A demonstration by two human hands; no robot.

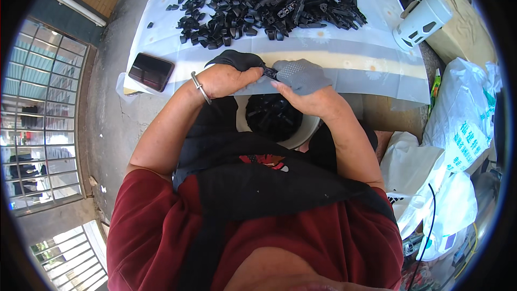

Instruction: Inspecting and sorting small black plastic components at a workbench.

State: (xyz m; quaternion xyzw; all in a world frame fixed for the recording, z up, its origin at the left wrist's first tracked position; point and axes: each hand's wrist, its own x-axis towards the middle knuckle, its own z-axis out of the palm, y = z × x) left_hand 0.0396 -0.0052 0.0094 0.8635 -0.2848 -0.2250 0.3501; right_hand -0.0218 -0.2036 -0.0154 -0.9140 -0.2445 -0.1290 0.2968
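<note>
Both hands are closed on one small black part (270, 74): the left hand (235, 72), gloved in black with a bare thumb, clamps its left end; the right hand (302, 78), in a dotted grey glove with a bare thumb, clamps its right end. No gap shows at either pinch, though the curled fingers hide the undersides. The part appears above the table's (371, 89) near edge. Should either pinch slip, it could fall into the bucket (308, 134) just below that edge and be lost among the black pieces (272, 118) there; smooth gloves or a hard twist might cause that. A phone (151, 71) lies by the near left corner; a heap (269, 2) of black parts covers the far side.
</note>
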